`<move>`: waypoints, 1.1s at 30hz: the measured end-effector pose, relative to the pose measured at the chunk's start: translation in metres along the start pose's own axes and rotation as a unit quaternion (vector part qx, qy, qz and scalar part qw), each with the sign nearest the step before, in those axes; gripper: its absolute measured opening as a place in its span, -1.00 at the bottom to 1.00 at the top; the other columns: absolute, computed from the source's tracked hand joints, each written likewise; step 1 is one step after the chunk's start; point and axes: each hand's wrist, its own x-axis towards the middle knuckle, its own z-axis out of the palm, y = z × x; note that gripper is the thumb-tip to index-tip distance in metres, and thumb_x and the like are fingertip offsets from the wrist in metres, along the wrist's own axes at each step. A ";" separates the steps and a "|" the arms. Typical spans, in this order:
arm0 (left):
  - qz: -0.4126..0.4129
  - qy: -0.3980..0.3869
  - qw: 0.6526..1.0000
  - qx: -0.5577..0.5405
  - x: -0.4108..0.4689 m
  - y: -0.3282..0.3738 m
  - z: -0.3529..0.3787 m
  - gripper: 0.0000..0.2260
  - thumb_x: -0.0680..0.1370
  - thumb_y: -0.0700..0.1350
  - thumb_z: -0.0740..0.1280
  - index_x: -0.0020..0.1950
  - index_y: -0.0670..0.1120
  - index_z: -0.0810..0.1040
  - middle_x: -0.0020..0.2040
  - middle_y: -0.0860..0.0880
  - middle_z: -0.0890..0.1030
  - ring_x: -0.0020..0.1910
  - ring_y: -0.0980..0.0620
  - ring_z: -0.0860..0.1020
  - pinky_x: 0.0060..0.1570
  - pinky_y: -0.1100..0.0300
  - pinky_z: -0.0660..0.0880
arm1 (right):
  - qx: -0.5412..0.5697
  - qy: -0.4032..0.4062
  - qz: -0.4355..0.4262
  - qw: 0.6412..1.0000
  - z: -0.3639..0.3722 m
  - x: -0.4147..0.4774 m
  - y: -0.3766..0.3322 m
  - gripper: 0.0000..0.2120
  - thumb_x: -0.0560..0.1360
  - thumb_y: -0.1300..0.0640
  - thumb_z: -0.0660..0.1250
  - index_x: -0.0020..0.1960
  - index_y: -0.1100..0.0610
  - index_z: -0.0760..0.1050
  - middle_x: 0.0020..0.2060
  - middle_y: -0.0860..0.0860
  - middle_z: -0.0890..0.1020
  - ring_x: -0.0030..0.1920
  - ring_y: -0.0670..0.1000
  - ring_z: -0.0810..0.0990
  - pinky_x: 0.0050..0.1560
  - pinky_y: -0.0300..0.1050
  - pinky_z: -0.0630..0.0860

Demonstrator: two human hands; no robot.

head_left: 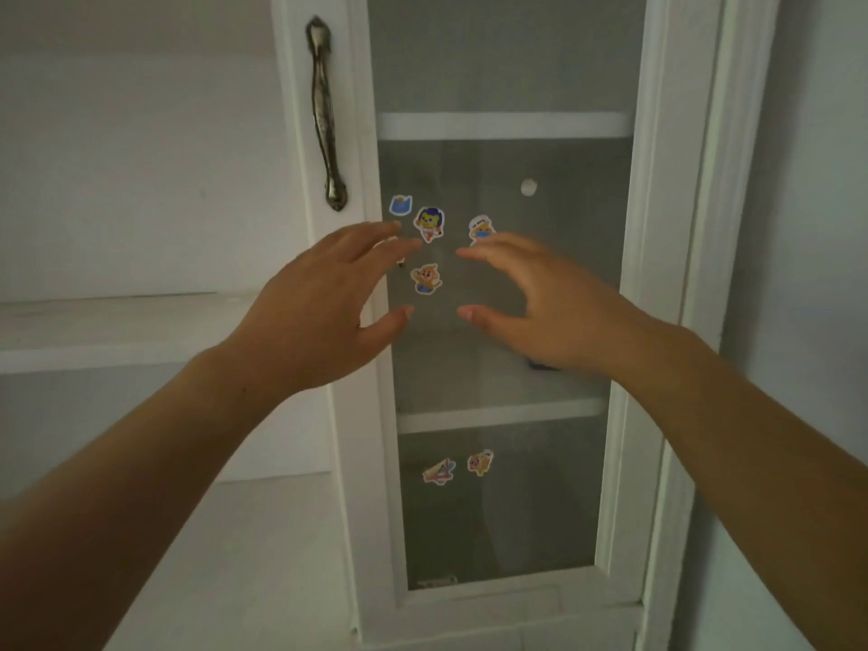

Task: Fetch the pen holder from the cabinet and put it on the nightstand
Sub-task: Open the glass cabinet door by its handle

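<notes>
We are facing a white cabinet point(676, 274) whose glass door point(507, 368) is shut, its dark metal handle point(325, 115) standing upright on the left stile. Both our arms reach forward in front of the glass. Our left hand point(319, 312) is spread, fingers fanned and thumb held apart, empty, its fingertips in front of the door's left stile at the edge of the pane. Our right hand point(554, 303) is open too — fingers extended and slightly curled, thumb pointing left — and holds nothing. The two hands face each other with a gap between them; whether either touches the glass we cannot tell.

Cartoon stickers point(428, 224) dot the pane around our fingertips, with two more stickers point(458, 466) lower down. Behind the glass we see white shelves point(502, 125) and a small round white knob point(529, 186) on the back wall. A dark shape point(545, 366) peeks out just under our right hand on the middle shelf — possibly the pen holder, though the hand covers most of it and the glass is murky. To the left, open shelving point(117, 331) runs beside the cabinet.
</notes>
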 end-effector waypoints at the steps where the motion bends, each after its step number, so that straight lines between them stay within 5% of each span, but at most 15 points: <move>1: -0.003 0.004 1.000 0.006 0.001 -0.003 -0.004 -0.48 0.49 0.06 0.27 0.42 0.03 0.24 0.45 -0.03 0.29 0.40 -0.06 0.28 0.31 -0.03 0.28 | -0.002 0.001 -0.005 1.000 -0.002 0.005 -0.002 -0.47 0.48 -0.10 0.26 0.40 -0.02 0.23 0.42 -0.05 0.28 0.37 -0.09 0.24 0.19 -0.35 0.12; 7: -0.024 0.026 0.999 0.032 0.006 -0.019 -0.022 -0.47 0.49 0.08 0.26 0.43 0.03 0.22 0.46 -0.02 0.28 0.41 -0.06 0.27 0.30 -0.02 0.28 | 0.007 0.027 -0.040 0.999 -0.010 0.043 -0.013 -0.49 0.47 -0.06 0.30 0.37 0.05 0.29 0.31 -0.04 0.39 0.23 -0.07 0.39 0.11 -0.28 0.27; 18: -0.038 0.084 0.996 0.021 0.008 -0.058 -0.039 -0.46 0.49 0.10 0.23 0.44 0.07 0.19 0.46 0.00 0.27 0.41 -0.01 0.26 0.32 0.03 0.27 | 0.043 0.080 -0.058 0.994 0.003 0.079 -0.050 -0.45 0.49 -0.10 0.24 0.42 -0.02 0.16 0.38 -0.09 0.27 0.19 -0.10 0.40 0.11 -0.25 0.27; 22: -0.042 0.115 0.992 -0.032 0.018 -0.079 -0.040 -0.45 0.49 0.08 0.23 0.45 0.05 0.17 0.46 -0.01 0.27 0.42 -0.01 0.26 0.35 -0.02 0.29 | 0.035 0.119 -0.044 0.991 0.002 0.093 -0.061 -0.45 0.49 -0.09 0.24 0.41 0.01 0.18 0.39 -0.07 0.28 0.32 -0.06 0.32 0.22 -0.23 0.23; 29: -0.017 0.144 0.980 -0.138 0.041 -0.113 -0.028 -0.46 0.53 0.00 0.26 0.46 0.04 0.13 0.44 0.03 0.28 0.37 0.12 0.26 0.25 0.31 0.16 | 0.015 0.177 -0.001 0.984 0.013 0.113 -0.077 -0.45 0.49 -0.04 0.27 0.40 0.06 0.21 0.35 -0.03 0.33 0.33 -0.05 0.31 0.26 -0.20 0.23; 33: -0.008 0.142 0.966 -0.214 0.054 -0.125 -0.020 -0.49 0.55 0.03 0.20 0.47 0.06 0.13 0.45 0.06 0.23 0.37 0.15 0.23 0.28 0.23 0.23 | -0.012 0.193 0.021 0.981 0.018 0.122 -0.082 -0.42 0.49 -0.05 0.26 0.44 0.05 0.15 0.40 -0.03 0.27 0.38 -0.03 0.25 0.36 -0.08 0.25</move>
